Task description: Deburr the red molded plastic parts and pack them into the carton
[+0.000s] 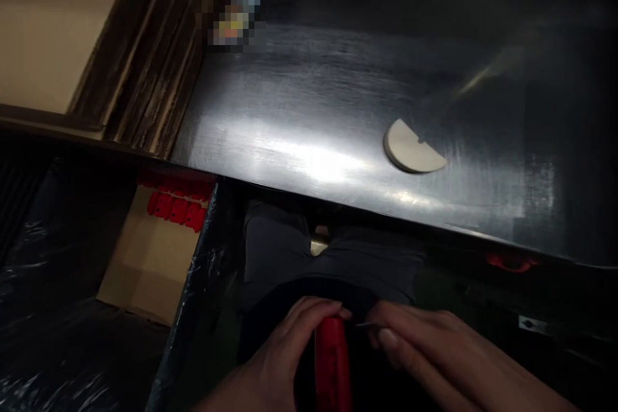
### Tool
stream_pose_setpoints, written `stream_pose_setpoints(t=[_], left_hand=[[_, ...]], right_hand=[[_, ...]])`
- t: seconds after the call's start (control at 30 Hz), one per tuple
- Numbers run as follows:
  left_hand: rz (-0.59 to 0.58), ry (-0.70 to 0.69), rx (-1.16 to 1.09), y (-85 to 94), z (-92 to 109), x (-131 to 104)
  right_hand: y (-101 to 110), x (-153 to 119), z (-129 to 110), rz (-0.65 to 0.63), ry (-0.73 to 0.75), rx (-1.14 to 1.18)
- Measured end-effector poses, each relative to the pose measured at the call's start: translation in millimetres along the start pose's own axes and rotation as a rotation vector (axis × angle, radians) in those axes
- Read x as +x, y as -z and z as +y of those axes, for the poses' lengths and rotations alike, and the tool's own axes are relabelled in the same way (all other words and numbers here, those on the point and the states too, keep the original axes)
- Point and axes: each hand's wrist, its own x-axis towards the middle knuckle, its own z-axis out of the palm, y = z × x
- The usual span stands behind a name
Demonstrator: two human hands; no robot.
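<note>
At the bottom middle, my left hand (294, 347) is wrapped round a red part (332, 364), which stands upright in the picture close to my body. My right hand (418, 341), to its right, pinches a thin dark tool (365, 325) between thumb and fingers. The tool's tip points left toward the red part, with a small gap between them. On the metal table (290, 103) beyond lies a pale half-round piece (415, 149) with a small notch in its straight edge.
Stacked cardboard (149, 58) stands at the upper left. Below it, a box lined with dark plastic (193, 277) holds a cardboard sheet (149, 257) and several red parts (176, 209). The table's front edge crosses above my lap. A blurred-out item (236, 18) lies near the cardboard.
</note>
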Motion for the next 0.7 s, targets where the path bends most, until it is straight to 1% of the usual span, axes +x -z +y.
stream_pose_setpoints(t=[0.1,0.2,0.27,0.33,0.5,0.6,0.7], left_hand=[[0.003,0.034,0.016,-0.4,7,-5],[0.020,0.069,0.053,-4.5,7,-9],[0.026,0.073,0.080,-7.4,5,-11],[0.032,0.061,0.107,-9.4,5,-12],[0.051,0.036,0.204,-11.0,9,-10],[0.064,-0.002,0.216,-10.9,13,-7],[0.062,-0.032,0.214,-10.5,17,-5]], right_hand=[[-3,14,-22,-0.219,0.078,-0.024],[-1,26,-37,-0.325,0.067,-0.011],[-1,28,-41,-0.374,0.042,-0.022],[-2,28,-41,-0.389,0.039,-0.030],[-4,22,-36,-0.370,0.066,-0.056],[-6,19,-35,-0.387,0.096,-0.109],[-7,16,-35,-0.371,0.118,-0.150]])
